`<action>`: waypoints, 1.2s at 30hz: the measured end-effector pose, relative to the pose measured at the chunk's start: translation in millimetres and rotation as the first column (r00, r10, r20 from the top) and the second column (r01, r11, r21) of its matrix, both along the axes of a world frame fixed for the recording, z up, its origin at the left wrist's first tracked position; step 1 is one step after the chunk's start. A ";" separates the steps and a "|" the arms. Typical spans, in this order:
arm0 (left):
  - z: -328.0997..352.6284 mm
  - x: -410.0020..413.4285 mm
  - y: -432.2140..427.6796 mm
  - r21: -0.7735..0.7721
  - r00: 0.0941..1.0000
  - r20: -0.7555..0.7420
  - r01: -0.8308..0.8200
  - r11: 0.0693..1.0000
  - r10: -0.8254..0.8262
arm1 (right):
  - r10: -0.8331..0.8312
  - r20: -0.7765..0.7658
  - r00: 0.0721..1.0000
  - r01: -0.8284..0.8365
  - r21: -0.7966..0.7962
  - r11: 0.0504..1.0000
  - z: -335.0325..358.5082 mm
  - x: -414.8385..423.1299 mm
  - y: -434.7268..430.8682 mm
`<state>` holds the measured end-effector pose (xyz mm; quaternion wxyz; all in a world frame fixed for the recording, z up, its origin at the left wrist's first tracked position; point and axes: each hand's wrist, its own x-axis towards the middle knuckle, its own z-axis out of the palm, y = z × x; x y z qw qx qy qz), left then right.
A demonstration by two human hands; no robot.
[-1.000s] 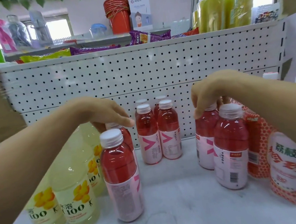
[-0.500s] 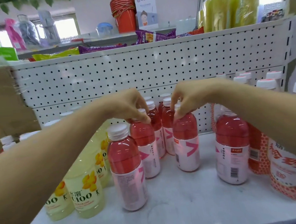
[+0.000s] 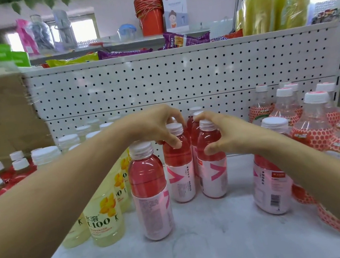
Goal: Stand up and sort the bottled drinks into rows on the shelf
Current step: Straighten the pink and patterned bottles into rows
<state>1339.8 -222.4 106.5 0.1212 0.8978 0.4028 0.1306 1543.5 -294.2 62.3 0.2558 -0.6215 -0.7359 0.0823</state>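
Left hand pinches the left pink bottle at its neck; right hand curls round the right pink bottle, half hiding the rear bottles.

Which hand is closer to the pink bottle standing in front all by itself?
Left. The left hand is just behind the front pink bottle, gripping a second pink bottle. The right hand is farther right, holding a third pink bottle.
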 end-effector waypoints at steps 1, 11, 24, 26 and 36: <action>-0.4 -0.1 0.4 -0.005 1.000 0.007 -0.004 1.000 0.004 | 0.004 -0.004 1.000 -0.004 0.005 1.000 -0.6 -0.1 0.9; -1.0 5.5 -5.3 -0.003 0.998 -0.006 -0.059 0.998 0.059 | 0.017 0.006 1.000 -0.017 0.001 1.000 -0.9 -3.5 2.5; -54.7 -32.4 -70.6 -0.094 0.616 0.761 -0.208 0.974 0.205 | -0.404 0.074 0.912 0.362 0.322 0.875 -10.5 30.2 -57.5; -70.3 -31.5 -76.0 -0.144 0.521 0.826 -0.173 0.974 0.214 | -0.304 -0.219 0.927 0.364 0.333 0.870 -13.2 34.2 -56.5; -79.5 -21.4 -74.5 -0.154 0.455 0.881 0.015 0.988 0.131 | -0.153 -0.522 0.839 0.315 0.238 0.919 -19.9 9.0 -55.3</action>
